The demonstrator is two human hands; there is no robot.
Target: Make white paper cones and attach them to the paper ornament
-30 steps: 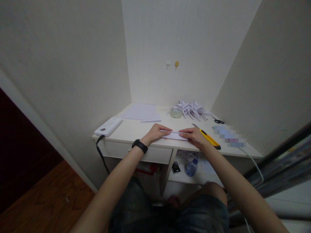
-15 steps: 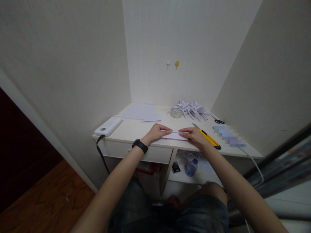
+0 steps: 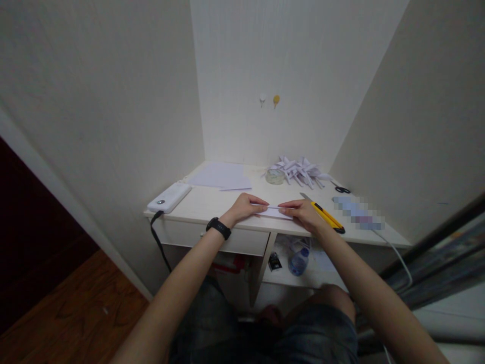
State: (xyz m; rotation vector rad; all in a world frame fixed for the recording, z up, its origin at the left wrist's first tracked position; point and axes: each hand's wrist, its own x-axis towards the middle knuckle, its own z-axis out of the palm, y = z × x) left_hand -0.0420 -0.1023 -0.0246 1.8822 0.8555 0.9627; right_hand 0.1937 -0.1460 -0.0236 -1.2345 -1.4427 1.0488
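White desk (image 3: 212,202) in a pale alcove. My left hand (image 3: 244,207) and right hand (image 3: 303,211) press fingertips down on the folded paper (image 3: 273,212) at 6 o'clock, unchanged from a second ago: crease still being held. Yellow knife (image 3: 326,216) at 3 o'clock.

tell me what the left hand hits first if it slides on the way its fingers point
Probably the right hand: the left hand points rightward along the paper, and their fingertips nearly meet there. Depth is unclear, but nothing else shows between them.
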